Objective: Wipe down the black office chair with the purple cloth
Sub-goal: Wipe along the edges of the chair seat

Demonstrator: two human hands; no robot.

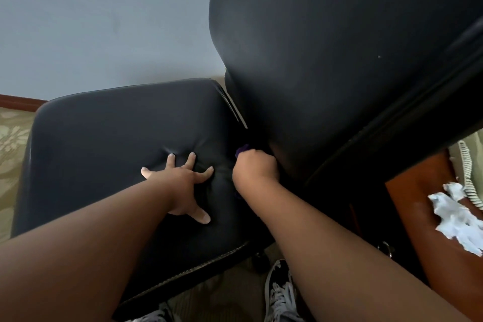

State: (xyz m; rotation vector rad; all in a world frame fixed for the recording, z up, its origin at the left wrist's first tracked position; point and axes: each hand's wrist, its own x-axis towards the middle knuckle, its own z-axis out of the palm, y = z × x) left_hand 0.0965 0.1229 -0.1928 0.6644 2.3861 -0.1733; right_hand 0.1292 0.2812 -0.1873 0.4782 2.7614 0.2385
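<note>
1. Black office chair [104,138]: it fills most of the view, with the seat low on the left and the backrest [326,60] rising on the right, close against a wooden desk [407,204].
2. The left hand [183,183] lies flat on the seat with its fingers spread and straight, pressing dents into the padding. It grips nothing, and is probably there to steady the chair (it likely rolls or swivels) and to take the person's weight as they lean in.
3. The right hand [254,167] is curled into a fist around the purple cloth [241,150]. Only a small purple fold shows above the knuckles, right at the crease where seat meets backrest. The bunched grip suits pushing cloth into that narrow gap.
4. By this reading, the step in hand is cleaning the crease; how much of the chair is already wiped cannot be told.
5. Around it: crumpled white paper [454,214] and a coiled cord [467,167] on the desk, patterned carpet [13,144], a grey wall [104,21], and the person's shoes [282,295] below.
6. The desk crowds the backrest's far side, so reaching that face looks awkward unless the chair is turned.
</note>
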